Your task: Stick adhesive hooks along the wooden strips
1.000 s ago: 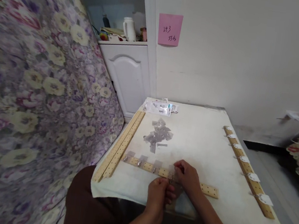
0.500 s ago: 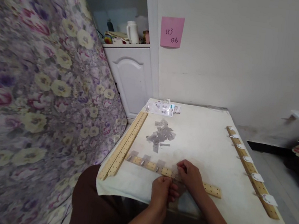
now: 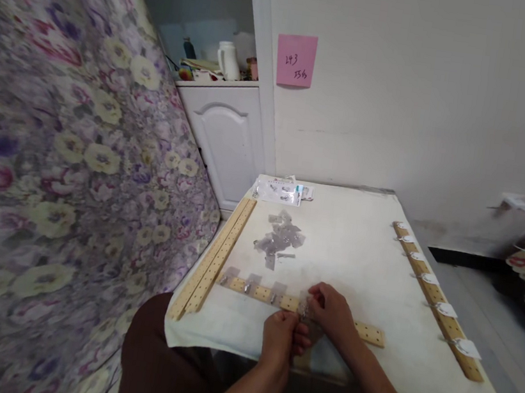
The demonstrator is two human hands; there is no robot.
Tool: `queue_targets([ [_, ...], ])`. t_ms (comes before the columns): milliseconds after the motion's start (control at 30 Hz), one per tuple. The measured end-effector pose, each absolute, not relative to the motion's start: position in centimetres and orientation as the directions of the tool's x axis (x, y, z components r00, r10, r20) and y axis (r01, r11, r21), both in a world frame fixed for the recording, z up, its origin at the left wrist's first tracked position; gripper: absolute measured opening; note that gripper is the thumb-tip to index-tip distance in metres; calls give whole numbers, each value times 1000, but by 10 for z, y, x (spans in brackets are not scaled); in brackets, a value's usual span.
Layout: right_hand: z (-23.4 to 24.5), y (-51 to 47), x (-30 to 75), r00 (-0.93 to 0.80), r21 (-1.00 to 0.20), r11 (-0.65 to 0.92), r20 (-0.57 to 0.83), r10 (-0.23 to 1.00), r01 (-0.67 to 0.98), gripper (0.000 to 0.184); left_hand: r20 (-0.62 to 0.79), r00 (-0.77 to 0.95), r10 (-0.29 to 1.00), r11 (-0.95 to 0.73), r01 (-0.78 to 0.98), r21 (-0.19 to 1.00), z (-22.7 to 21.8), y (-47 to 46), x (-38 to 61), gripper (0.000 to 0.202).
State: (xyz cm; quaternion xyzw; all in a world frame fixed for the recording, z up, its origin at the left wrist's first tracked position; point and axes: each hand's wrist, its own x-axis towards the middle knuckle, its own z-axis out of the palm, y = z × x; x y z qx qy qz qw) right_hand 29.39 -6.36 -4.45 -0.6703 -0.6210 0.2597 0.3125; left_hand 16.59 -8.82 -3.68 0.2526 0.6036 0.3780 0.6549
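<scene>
A perforated wooden strip (image 3: 257, 292) lies across the near side of a small white table (image 3: 352, 247), with several small clear bags clipped along its left half. My left hand (image 3: 281, 337) and my right hand (image 3: 332, 312) meet over the strip's middle, fingers pinched together on a small clear bag (image 3: 304, 308) at the strip. A loose pile of small clear bags (image 3: 280, 240) lies further back on the table.
Two more perforated strips (image 3: 215, 260) lie along the table's left edge. Another strip (image 3: 437, 301) with white tags runs along the right edge. A flat packet (image 3: 278, 191) sits at the far left corner. A floral mattress (image 3: 70, 152) leans at left, beside a white cabinet (image 3: 225, 130).
My hands stay at the same spot on the strip, with only slight finger movement. The camera has shifted a little.
</scene>
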Motion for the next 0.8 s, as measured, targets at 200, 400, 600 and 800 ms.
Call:
queue_targets([
  [200,-44,-65,294,94,-740,-45,26,995,671,15,-598,-2,801,588,-183,788,-38,-88,165,9],
  [400,-43,-66,294,78,-748,-46,7,997,662,21,-587,-3,810,577,-180,797,-42,-88,165,9],
  [600,-43,-66,296,59,-759,-58,-27,998,649,26,-584,-6,812,573,-183,799,-44,-88,165,10],
  [800,-42,-66,295,71,-754,-83,-48,996,652,26,-586,-5,810,576,-177,798,-43,-87,165,11],
])
